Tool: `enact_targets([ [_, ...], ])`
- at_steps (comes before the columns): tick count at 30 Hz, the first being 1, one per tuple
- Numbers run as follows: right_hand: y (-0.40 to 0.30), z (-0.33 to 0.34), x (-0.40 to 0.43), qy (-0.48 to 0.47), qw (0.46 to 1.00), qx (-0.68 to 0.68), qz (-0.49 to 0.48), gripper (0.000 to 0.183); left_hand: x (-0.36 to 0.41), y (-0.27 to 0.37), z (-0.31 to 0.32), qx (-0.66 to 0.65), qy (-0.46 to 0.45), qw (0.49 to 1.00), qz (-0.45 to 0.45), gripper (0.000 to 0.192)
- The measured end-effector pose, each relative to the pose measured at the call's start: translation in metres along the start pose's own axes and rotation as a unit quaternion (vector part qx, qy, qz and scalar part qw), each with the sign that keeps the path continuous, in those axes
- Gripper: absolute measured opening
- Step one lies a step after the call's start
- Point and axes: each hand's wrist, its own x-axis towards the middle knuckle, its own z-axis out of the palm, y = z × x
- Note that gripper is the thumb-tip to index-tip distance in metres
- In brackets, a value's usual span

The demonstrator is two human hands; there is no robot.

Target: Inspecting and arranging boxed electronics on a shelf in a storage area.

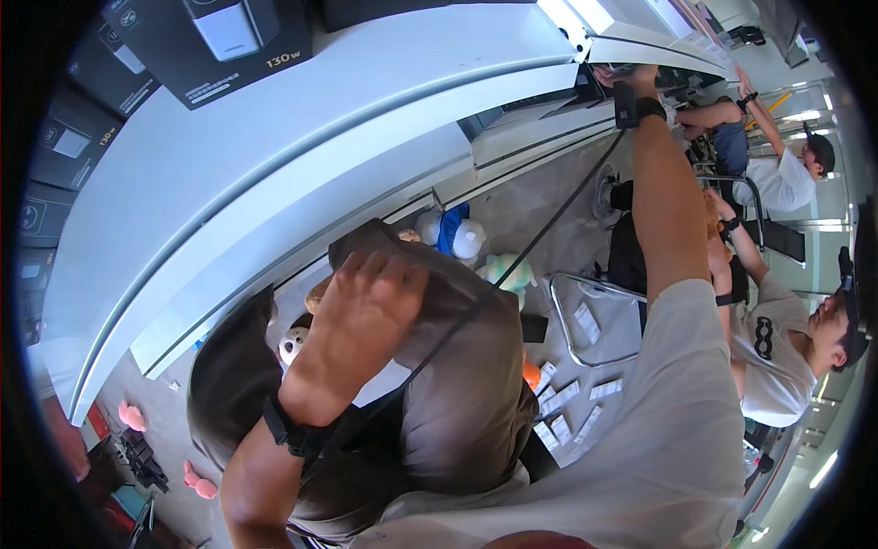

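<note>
My left hand [374,302] rests, back up, over my knee in dark trousers [466,384]. Its fingers curl under, so whatever is beneath them is hidden. Beyond the edge of the white counter [343,89], my right hand [627,74] reaches into an opening below the top. Dark items [586,89] lie around it there, and its fingers are mostly hidden. A black device [625,104] is strapped at my right wrist, and a black cable [549,223] runs from it across my lap. My left wrist wears a black band [291,432].
Black printed boxes [226,48] stand on the counter. Plush toys, including a white one in blue [456,233] and a green one [511,271], lie on the floor. Small white packets [562,398] lie near a metal chair frame [569,336]. Two people [775,357] sit at right.
</note>
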Motion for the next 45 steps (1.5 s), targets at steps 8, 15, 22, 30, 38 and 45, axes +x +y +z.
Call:
enact_targets([
  [8,0.009,0.010,-0.018,0.003,1.000,0.013,-0.017,0.090,-0.004,0.001,0.006,0.000,-0.010,1.000,0.022,0.012],
  [15,0.021,0.010,-0.113,0.015,0.991,0.063,0.113,0.056,-0.007,0.002,0.004,0.020,-0.050,0.998,0.020,0.014],
  [22,0.056,0.016,-0.145,0.019,0.996,0.064,0.050,0.047,-0.019,-0.001,0.008,0.019,-0.067,0.997,0.013,0.021],
  [30,0.065,0.054,-0.160,0.089,0.989,0.059,0.103,0.062,-0.026,-0.001,0.005,0.055,-0.037,0.997,0.030,0.026],
  [38,0.058,0.018,-0.095,-0.067,0.980,0.026,0.185,0.066,-0.025,-0.001,0.003,0.059,-0.078,0.995,0.023,0.018],
  [45,0.052,0.014,-0.117,0.122,0.970,-0.090,0.191,0.061,-0.028,0.000,0.003,0.093,-0.084,0.992,0.023,0.023],
])
